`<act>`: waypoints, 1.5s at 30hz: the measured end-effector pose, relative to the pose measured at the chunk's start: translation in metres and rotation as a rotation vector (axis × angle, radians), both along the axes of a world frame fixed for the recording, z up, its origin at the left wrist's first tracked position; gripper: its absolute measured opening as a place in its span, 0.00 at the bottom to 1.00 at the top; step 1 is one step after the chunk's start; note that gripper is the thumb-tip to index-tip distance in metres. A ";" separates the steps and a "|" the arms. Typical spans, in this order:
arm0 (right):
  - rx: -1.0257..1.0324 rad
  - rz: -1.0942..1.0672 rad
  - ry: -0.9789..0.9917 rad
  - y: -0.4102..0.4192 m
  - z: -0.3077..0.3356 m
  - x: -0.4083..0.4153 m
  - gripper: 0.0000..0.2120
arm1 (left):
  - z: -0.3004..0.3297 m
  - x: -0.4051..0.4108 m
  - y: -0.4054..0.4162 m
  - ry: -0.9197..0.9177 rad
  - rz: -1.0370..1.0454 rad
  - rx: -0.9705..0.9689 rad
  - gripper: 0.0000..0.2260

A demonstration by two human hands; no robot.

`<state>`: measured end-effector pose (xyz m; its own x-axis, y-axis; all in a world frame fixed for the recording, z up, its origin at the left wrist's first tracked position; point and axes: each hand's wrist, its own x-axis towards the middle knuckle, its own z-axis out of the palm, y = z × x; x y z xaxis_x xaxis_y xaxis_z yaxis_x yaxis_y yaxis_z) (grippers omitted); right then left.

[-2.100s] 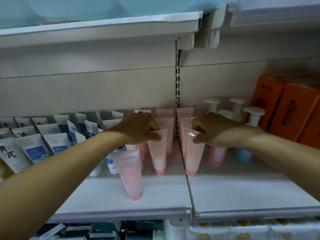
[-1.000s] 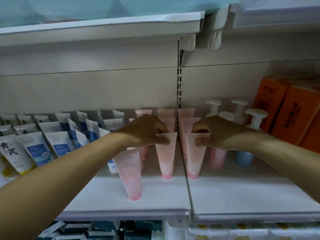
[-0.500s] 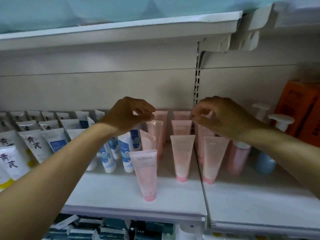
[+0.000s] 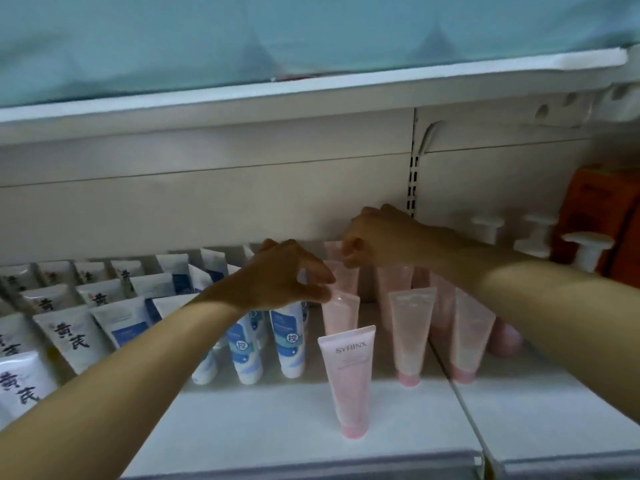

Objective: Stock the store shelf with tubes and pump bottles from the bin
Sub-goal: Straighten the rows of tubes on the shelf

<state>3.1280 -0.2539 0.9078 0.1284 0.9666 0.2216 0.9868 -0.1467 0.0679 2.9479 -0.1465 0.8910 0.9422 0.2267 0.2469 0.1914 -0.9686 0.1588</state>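
Observation:
Pink tubes stand cap-down in rows on the white shelf (image 4: 263, 420). A pink SYRINX tube (image 4: 350, 379) stands alone nearest the front edge. My left hand (image 4: 284, 277) pinches the top edge of the pink tube (image 4: 341, 311) just behind it. My right hand (image 4: 375, 239) hovers with curled fingers over the back-row pink tubes (image 4: 344, 273); its grip is unclear. Two more pink tubes (image 4: 410, 332) (image 4: 471, 336) stand free to the right. White pump bottles (image 4: 587, 252) stand at the back right, partly behind my right forearm.
White-and-blue tubes (image 4: 288, 339) and white tubes with black characters (image 4: 71, 337) fill the shelf's left side. Orange boxes (image 4: 604, 209) stand at the far right. An upper shelf (image 4: 311, 95) hangs close overhead. Bare shelf shows along the front.
Both hands have let go of the two front pink tubes, lifted and shifted left. My left hand has come down onto the tube behind the SYRINX one; my right has reached the back row.

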 end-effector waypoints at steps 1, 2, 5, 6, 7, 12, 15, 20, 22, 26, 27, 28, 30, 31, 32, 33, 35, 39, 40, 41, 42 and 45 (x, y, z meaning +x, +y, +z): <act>-0.025 -0.015 -0.004 0.004 -0.002 0.001 0.07 | -0.002 0.001 0.002 -0.002 -0.016 -0.009 0.09; -0.050 -0.026 -0.003 0.006 -0.002 0.001 0.07 | -0.004 0.002 0.003 -0.005 -0.036 -0.019 0.09; -0.079 -0.010 -0.037 0.011 -0.002 0.000 0.07 | -0.009 0.002 0.006 -0.043 -0.066 -0.035 0.08; -0.077 0.003 -0.053 0.011 -0.002 0.000 0.07 | -0.011 0.002 0.005 -0.065 -0.065 -0.034 0.08; -0.071 0.013 -0.059 0.011 -0.002 0.000 0.07 | -0.013 0.002 0.005 -0.085 -0.062 -0.031 0.08; -0.048 0.030 -0.075 0.012 -0.002 0.005 0.07 | -0.019 0.002 0.006 -0.144 -0.053 -0.024 0.05; -0.051 0.045 -0.086 0.012 -0.001 0.007 0.06 | -0.022 0.002 0.005 -0.161 -0.042 -0.025 0.07; -0.063 0.055 -0.083 0.013 -0.002 0.010 0.05 | -0.022 0.005 0.000 -0.188 -0.044 -0.039 0.06; -0.064 0.066 -0.088 0.014 -0.001 0.012 0.05 | -0.023 0.006 0.000 -0.195 -0.046 -0.054 0.06; -0.070 0.078 -0.079 0.015 -0.001 0.013 0.06 | -0.027 0.007 0.004 -0.178 -0.069 -0.116 0.07; -0.070 0.080 -0.077 0.015 -0.001 0.013 0.06 | -0.027 0.007 0.005 -0.170 -0.067 -0.127 0.08; -0.069 0.082 -0.075 0.015 -0.001 0.012 0.06 | -0.028 0.007 0.005 -0.163 -0.062 -0.137 0.08; -0.071 0.081 -0.070 0.016 -0.001 0.011 0.08 | -0.029 0.006 0.005 -0.158 -0.050 -0.165 0.10; -0.078 0.076 -0.066 0.015 -0.001 0.011 0.08 | -0.029 0.006 0.004 -0.154 -0.046 -0.181 0.11; -0.087 0.069 -0.057 0.015 0.000 0.010 0.09 | -0.029 0.006 0.004 -0.147 -0.045 -0.192 0.12; -0.095 0.061 -0.043 0.014 0.001 0.010 0.09 | -0.030 0.006 0.004 -0.136 -0.044 -0.197 0.12; -0.107 0.042 -0.026 0.013 0.000 0.010 0.08 | -0.029 0.005 0.003 -0.108 -0.039 -0.189 0.10; -0.066 0.029 -0.015 0.012 -0.004 0.012 0.10 | -0.026 0.005 0.001 -0.090 -0.032 -0.158 0.09; -0.043 0.028 -0.007 0.011 -0.004 0.013 0.10 | -0.027 0.005 0.000 -0.099 -0.032 -0.142 0.09; -0.018 0.029 0.003 0.010 -0.003 0.013 0.10 | -0.027 0.006 -0.001 -0.111 -0.028 -0.130 0.10; 0.006 0.030 0.012 0.008 -0.002 0.014 0.09 | -0.028 0.006 -0.002 -0.127 -0.024 -0.129 0.12; 0.063 0.034 0.008 0.000 0.004 0.013 0.12 | -0.031 0.008 -0.004 -0.170 -0.018 -0.154 0.17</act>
<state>3.1415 -0.2538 0.9118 0.0976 0.9548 0.2807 0.9919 -0.1165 0.0515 2.9557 -0.1507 0.8602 0.8942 0.2574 0.3662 0.1324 -0.9336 0.3331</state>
